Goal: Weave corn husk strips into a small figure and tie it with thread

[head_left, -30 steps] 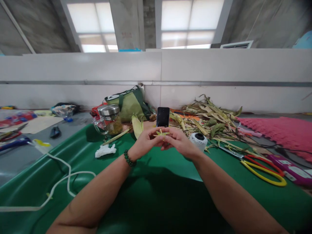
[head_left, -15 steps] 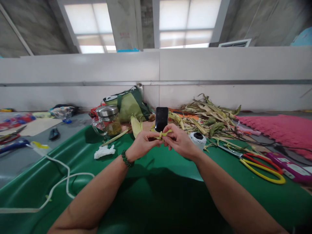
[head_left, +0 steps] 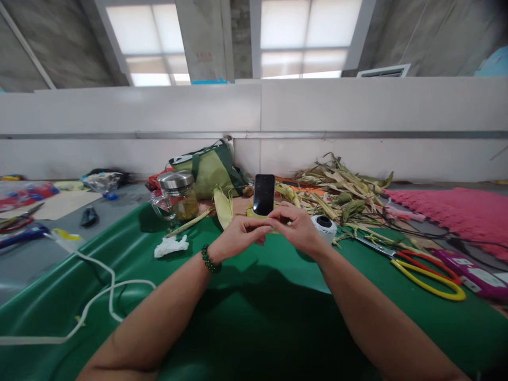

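My left hand (head_left: 238,238) and my right hand (head_left: 297,230) meet above the green mat (head_left: 254,296), fingers pinched together on a small folded piece of pale green husk (head_left: 273,230), which my fingers almost wholly hide. A green bead bracelet (head_left: 208,259) sits on my left wrist. A black phone (head_left: 264,194) stands upright just beyond my hands. A white thread spool (head_left: 324,224) lies right beside my right hand.
A heap of corn husks (head_left: 337,193) lies behind right. Red-and-yellow scissors (head_left: 424,272) rest at the right, near a pink knitted mat (head_left: 456,211). A glass jar (head_left: 177,196), a green bag (head_left: 208,169), crumpled tissue (head_left: 171,246) and a white cord (head_left: 103,296) are on the left.
The husk piece, whose strips stuck up between my fingers earlier, is now covered by my fingers. My right hand has curled over it, and both hands stay in front of the phone.
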The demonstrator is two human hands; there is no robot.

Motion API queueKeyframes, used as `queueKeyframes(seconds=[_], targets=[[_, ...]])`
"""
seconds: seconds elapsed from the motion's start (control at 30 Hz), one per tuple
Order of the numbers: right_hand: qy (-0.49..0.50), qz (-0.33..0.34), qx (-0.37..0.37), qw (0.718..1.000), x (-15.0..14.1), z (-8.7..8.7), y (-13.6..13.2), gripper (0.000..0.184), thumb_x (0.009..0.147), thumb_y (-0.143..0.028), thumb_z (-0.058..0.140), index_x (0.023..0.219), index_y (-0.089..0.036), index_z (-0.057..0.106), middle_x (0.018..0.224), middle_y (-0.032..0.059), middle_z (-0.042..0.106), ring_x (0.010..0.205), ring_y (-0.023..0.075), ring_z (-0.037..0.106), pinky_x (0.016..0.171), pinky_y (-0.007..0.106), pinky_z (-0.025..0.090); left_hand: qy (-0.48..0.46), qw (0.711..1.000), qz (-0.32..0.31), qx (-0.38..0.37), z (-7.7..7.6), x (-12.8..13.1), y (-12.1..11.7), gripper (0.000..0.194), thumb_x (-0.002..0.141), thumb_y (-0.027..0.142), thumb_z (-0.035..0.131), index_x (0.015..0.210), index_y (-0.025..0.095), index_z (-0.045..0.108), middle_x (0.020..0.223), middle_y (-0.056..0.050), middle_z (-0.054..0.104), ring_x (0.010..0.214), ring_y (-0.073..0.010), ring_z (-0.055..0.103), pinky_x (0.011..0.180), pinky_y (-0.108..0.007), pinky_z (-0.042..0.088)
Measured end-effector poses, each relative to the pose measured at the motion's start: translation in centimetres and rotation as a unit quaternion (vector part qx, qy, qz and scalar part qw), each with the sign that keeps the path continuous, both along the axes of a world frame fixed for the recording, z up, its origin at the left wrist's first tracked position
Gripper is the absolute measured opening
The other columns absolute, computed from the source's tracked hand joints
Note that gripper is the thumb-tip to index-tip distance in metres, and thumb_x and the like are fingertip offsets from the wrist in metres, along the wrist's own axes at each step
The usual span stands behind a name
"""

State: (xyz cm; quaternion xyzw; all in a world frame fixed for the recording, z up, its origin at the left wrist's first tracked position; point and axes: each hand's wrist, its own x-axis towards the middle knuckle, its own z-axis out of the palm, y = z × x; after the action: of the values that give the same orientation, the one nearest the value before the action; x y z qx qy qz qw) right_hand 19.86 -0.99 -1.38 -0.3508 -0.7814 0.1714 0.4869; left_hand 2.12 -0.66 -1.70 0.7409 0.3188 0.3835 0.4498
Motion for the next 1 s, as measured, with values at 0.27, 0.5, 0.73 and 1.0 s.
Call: queueKeyframes(seconds=[0.27, 0.5, 0.73, 1.0], targets=[[0.099, -0.050, 0.044, 0.993, 0.5, 1.0, -1.1, 0.018, 0.079, -0.027, 0.061, 0.063, -0.019, 0.063, 0.062, 0.0010, 0.053, 0.062, 0.0140, 0.049, 0.059, 0.029, 0.040, 0.028, 0.998, 0.019, 0.048, -0.1, 0.4, -0.6, 0.028, 0.075, 0.040, 0.067, 0.070, 0.013, 0.073, 0.059, -0.003, 0.062, 0.055, -0.0112, 0.051, 0.052, -0.022, 0.041], [0.088, 0.025, -0.110, 0.990, 0.3, 0.6, -0.1, 0.022, 0.075, -0.040, 0.064, 0.080, -0.019, 0.063, 0.064, -0.0004, 0.057, 0.056, 0.0113, 0.048, 0.052, 0.025, 0.038, -0.005, 0.998, 0.048, 0.036, -0.5, 0.4, 0.3, 0.027, 0.071, 0.035, 0.069, 0.086, 0.013, 0.073, 0.072, -0.005, 0.070, 0.058, -0.0127, 0.056, 0.056, -0.024, 0.046], [0.075, 0.042, -0.132, 0.988, -0.4, 0.1, -0.3, 0.021, 0.072, -0.039, 0.068, 0.070, -0.019, 0.062, 0.058, -0.0013, 0.059, 0.050, 0.0097, 0.047, 0.048, 0.023, 0.038, -0.017, 0.995, 0.078, 0.058, -0.3, 0.4, -0.1, 0.028, 0.068, 0.026, 0.072, 0.093, 0.014, 0.069, 0.076, -0.004, 0.070, 0.070, -0.0160, 0.063, 0.065, -0.026, 0.050], [0.231, 0.042, -0.212, 0.949, -0.2, -0.3, 0.5, 0.029, 0.061, -0.044, 0.076, 0.069, -0.020, 0.062, 0.064, 0.0007, 0.067, 0.060, 0.0138, 0.062, 0.062, 0.029, 0.053, -0.100, 0.988, 0.052, -0.102, -0.1, 0.2, 0.0, 0.043, 0.070, 0.042, 0.073, 0.102, 0.014, 0.066, 0.070, -0.001, 0.065, 0.067, -0.0129, 0.061, 0.067, -0.026, 0.051]])
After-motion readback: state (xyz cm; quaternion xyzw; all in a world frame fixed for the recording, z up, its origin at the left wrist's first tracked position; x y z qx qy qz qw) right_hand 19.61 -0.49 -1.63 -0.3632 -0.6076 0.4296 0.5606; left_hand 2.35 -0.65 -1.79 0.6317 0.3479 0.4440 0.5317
